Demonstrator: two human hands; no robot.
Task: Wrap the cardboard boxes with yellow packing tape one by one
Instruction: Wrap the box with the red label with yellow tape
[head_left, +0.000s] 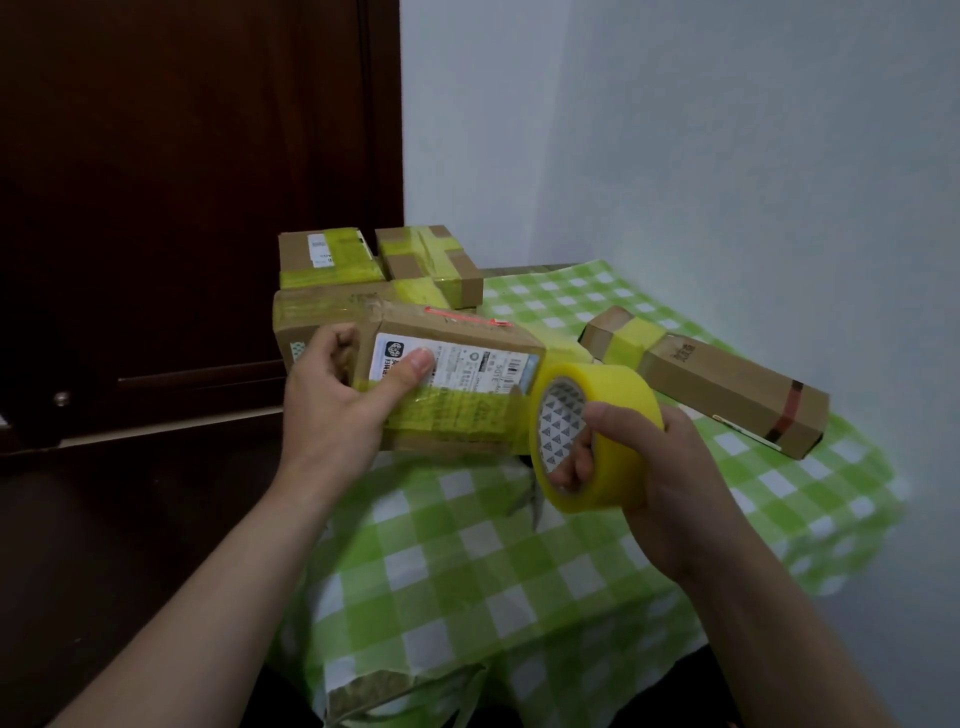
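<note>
Pale wall (675, 130) and a dark wooden door (182, 156) stood behind a worktop (467, 571) under a green checked cloth.

From the head view, the left hand (337, 405) held up a labelled cardboard box (457, 332). Its grip curled round the box's left end with the thumb flat on the label, a hold suited to steadying the box against the tape's pull. The right hand (670, 478) held the yellow tape roll (618, 415) just beside the box's right end. Its grip pinched the roll with fingers through the core and thumb on the outer face, which would let the roll turn. Tape seemed to run from the roll onto the box's front, though the join was blurred. Taped boxes (332, 260) sat stacked behind, and a long box (727, 389) lay apart on the right, clear of the work.
</note>
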